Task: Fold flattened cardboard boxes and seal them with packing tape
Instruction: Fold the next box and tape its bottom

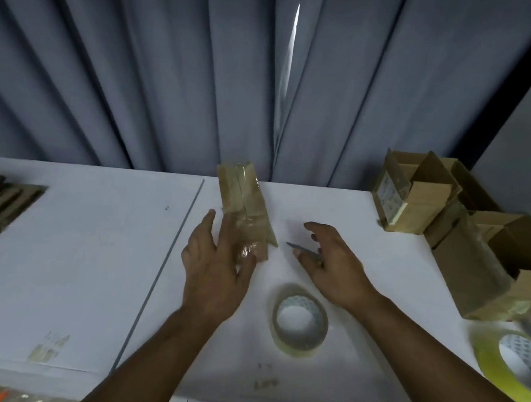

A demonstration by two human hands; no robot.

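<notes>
A small cardboard box (242,199), taped along its top seam, stands on the white table (84,252) near the far edge. My left hand (213,266) rests against the box's near end, fingers spread, with clear tape over the fingertips. My right hand (332,264) hovers just right of the box, fingers apart, with a thin grey blade or pen (301,249) lying under them; I cannot tell if the hand grips it. A roll of clear packing tape (300,321) lies flat on the table between my forearms.
Several folded boxes (443,218) with open flaps stand at the right. A yellowish tape roll (509,361) lies at the right edge. Flattened cardboard (0,203) is stacked at the left. A grey curtain (172,71) hangs behind the table.
</notes>
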